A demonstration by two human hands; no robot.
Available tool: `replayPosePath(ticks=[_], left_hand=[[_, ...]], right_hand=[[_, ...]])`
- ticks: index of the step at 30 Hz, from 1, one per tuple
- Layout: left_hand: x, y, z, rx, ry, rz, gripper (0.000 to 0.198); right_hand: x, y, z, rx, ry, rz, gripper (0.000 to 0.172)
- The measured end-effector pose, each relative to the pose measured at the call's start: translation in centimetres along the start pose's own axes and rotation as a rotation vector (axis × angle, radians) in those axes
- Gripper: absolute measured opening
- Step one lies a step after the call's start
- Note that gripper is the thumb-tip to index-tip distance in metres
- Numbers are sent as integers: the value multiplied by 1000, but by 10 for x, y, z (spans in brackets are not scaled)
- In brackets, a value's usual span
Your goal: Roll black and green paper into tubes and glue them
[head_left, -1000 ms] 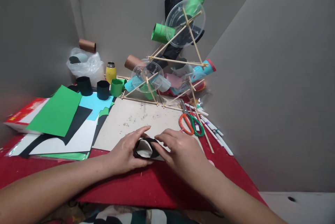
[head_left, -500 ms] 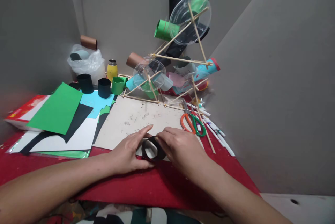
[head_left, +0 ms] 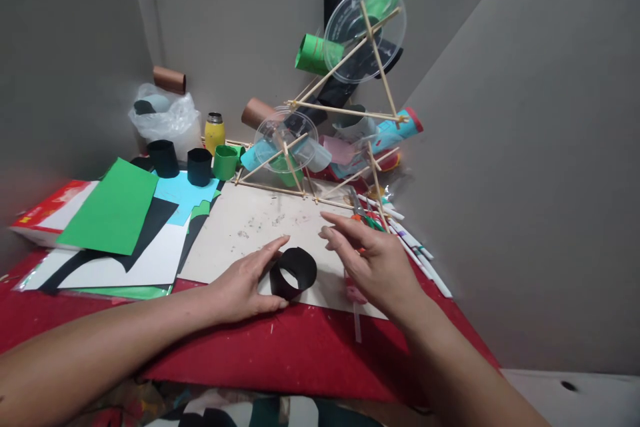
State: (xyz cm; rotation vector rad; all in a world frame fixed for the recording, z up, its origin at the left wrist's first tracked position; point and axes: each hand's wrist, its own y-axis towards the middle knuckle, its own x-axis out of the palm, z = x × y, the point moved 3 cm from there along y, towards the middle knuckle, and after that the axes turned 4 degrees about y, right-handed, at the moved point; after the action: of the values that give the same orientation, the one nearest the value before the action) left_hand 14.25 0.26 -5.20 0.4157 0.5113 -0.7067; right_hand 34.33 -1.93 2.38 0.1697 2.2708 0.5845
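Observation:
A black paper ring stands on the board's front edge, its round opening showing. My left hand rests at the ring's left side, thumb and fingers spread around it without closing; whether they touch it I cannot tell. Raised to the right of the ring, my right hand has its fingers apart and nothing visible in them. Partly hidden below that hand is a pink object with a clear stick jutting from its end. Orange and green-handled scissors lie mostly behind the right hand.
The beige board lies on a red cloth. Paper sheets are piled at the left. Behind stand black rings, a green ring, a yellow bottle and stick frames. White straws lie right.
My right hand has let go of the black paper ring and moved up and right. The pink object below it has come into view. My left hand stays beside the ring.

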Motion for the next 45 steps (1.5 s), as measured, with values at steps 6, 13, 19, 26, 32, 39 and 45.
replayPosePath(ticks=[6,13,19,26,32,39,45], left_hand=[[-19,2,7,-58,-43,-160,108],[-47,15,-2,-169,-332,-206,71],[-53,22,-3,-282,-383,73,40],[-54,27,37,-176,-90,154,36],[-43,47,51,-89,187,2,39],[-40,67,48,-133,161,-65,16],[-42,64,46,-224,75,-20,18]], right_hand=[[-3,-5,12,58,111,63,20],[3,-14,7,51,97,18,29],[11,-21,15,30,168,45,28],[10,-21,19,-45,111,146,27],[9,-21,19,-64,49,181,29],[9,-21,21,-67,96,184,31],[16,-21,21,-68,188,134,29]])
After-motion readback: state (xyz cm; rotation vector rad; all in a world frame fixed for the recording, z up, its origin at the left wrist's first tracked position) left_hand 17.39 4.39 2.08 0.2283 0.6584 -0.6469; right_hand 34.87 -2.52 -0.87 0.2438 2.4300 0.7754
